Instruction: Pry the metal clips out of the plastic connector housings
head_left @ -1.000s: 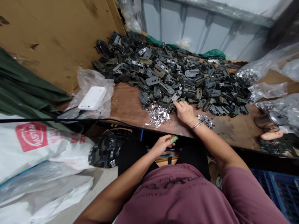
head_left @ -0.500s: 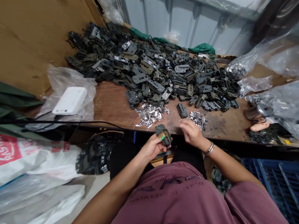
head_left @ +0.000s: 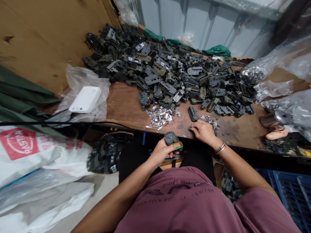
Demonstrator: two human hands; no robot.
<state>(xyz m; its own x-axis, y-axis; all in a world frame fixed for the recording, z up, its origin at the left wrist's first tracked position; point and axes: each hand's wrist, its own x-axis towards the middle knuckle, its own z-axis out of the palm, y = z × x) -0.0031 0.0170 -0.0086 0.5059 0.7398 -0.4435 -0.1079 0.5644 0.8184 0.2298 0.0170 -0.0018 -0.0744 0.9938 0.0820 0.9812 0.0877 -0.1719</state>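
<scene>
My left hand (head_left: 162,152) is wrapped round a dark grey hinge-like part (head_left: 171,138) below the table edge; its thumb lies by a yellow-and-green strip. My right hand (head_left: 203,130) is over the table's front edge, thumb and fingers pinched on a small piece (head_left: 190,128) too small to name. Just behind that hand a single dark grey part (head_left: 193,114) lies on the wood. Shiny metal clips form one small pile (head_left: 160,116) to its left and another (head_left: 211,123), partly hidden by my right hand.
A large heap of dark metal parts (head_left: 167,69) covers the back of the brown table (head_left: 121,103). At left a white device (head_left: 85,99) lies on clear plastic. A metal cup (head_left: 274,119) and plastic bags stand at right. Below are a white bag (head_left: 55,158) and a blue crate (head_left: 295,187).
My right hand has come down beside the single part, its pinched fingers now at the table edge. The part in my left hand has turned. The whole view has shifted slightly.
</scene>
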